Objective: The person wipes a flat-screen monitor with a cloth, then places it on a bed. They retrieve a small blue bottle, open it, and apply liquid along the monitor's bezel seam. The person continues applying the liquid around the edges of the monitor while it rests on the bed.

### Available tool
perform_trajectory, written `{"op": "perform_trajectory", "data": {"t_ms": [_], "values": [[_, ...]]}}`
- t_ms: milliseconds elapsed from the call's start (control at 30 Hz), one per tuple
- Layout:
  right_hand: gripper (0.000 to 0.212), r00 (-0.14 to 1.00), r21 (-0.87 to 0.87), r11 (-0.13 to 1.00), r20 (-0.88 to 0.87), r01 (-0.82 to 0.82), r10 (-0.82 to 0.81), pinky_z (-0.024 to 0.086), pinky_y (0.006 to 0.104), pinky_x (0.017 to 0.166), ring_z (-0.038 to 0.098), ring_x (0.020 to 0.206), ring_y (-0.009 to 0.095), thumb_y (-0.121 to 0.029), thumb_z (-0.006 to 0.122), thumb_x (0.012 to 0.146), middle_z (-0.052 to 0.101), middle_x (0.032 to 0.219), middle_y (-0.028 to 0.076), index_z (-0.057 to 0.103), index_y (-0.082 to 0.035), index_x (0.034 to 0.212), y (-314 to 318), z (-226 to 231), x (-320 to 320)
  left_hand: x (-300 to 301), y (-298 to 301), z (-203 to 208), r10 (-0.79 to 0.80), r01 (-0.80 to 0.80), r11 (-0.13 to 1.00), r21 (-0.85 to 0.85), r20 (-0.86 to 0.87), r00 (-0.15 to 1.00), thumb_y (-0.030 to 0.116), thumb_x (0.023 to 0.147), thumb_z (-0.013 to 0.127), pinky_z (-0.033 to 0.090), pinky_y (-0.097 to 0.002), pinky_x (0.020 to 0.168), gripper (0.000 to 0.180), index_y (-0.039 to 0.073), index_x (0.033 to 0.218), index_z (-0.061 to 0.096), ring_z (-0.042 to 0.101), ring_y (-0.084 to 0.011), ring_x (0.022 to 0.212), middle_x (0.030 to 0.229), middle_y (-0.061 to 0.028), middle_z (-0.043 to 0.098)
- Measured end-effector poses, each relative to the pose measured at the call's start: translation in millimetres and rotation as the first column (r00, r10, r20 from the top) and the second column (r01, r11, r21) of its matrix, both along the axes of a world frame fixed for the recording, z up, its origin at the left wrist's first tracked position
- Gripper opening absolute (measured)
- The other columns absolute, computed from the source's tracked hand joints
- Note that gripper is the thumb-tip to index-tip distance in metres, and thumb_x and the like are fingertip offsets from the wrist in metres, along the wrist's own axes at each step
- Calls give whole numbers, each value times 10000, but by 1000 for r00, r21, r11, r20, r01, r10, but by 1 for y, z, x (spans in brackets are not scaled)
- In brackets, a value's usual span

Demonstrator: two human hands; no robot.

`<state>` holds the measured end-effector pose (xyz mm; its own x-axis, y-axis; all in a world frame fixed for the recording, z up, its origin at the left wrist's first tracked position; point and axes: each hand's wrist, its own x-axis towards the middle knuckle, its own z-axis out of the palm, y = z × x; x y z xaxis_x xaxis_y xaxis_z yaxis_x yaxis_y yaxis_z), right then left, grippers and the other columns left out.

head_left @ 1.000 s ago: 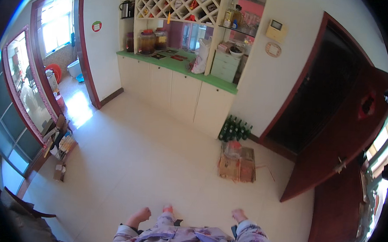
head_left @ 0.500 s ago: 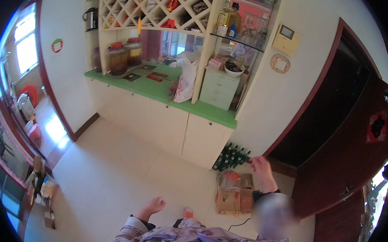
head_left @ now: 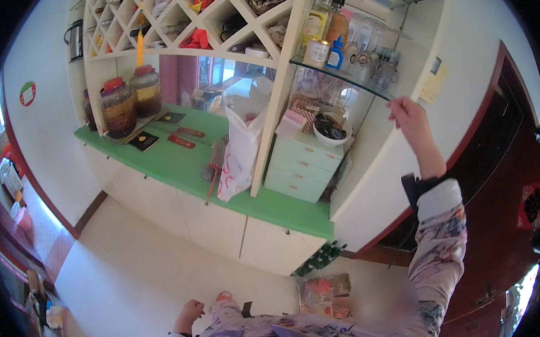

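Observation:
My right hand [head_left: 414, 120] is raised at the right side of the tall shelf unit, near the end of its glass shelf [head_left: 348, 76]. Its fingers are bent in and pressed together; whatever they hold, if anything, is too small to make out. Low in front of my body, my left hand [head_left: 191, 311] hangs with its fingers curled, and nothing shows in it. On the glass shelf stand bottles [head_left: 336, 22], a small blue bottle [head_left: 335, 53] and drinking glasses [head_left: 362, 54]. Below them, a white bowl [head_left: 332, 139] of dark things rests on a pale green drawer box [head_left: 300, 167].
The green counter [head_left: 192, 143] carries big jars [head_left: 119, 110] with red lids and a white plastic bag [head_left: 245, 146]. Green bottles [head_left: 320, 258] and flat packages [head_left: 318, 293] lie on the floor by the cabinet. A dark red door [head_left: 491, 253] stands at the right.
I am nearer the cabinet. My right hand has risen from beside the floor bottles to the height of the glass shelf. My left hand stays low, its fingers still curled.

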<state>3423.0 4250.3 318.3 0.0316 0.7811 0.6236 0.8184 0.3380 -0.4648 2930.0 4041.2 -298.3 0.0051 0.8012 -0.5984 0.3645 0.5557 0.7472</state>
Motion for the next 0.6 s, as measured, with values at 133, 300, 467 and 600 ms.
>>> {"op": "perform_trajectory", "data": {"t_ms": [133,300,467,600], "values": [[264,995,48,996,61,75,-78,468,292,574,570,615,144,-259,549,874,638,768,69,612,-31,992,100,38,-18,-41,63,-33,346,-322,937,-138,228,910,209,818,543,452,-296,437,270,-54,847,597,572,-192,471,661,-154,643],[417,987,64,985,3,158,-158,490,298,574,600,644,156,-273,605,832,645,831,95,549,22,1123,207,72,-40,-72,159,-46,299,-268,948,-170,192,935,199,824,537,453,-298,428,254,-51,845,581,576,-192,477,664,-158,638],[466,960,-124,953,-17,277,-281,493,320,472,607,538,198,-308,651,796,640,780,165,566,78,1044,276,76,-44,-99,230,-65,174,-163,979,-120,96,980,230,818,516,464,-348,441,318,-39,687,623,593,-213,482,643,-142,647],[411,894,-232,872,244,430,-376,491,321,485,606,531,207,-340,663,777,643,717,143,622,46,911,301,78,-41,-106,273,-89,-346,433,876,214,-347,872,272,795,519,501,-393,563,337,-39,746,642,636,-234,608,689,-146,662]]}}
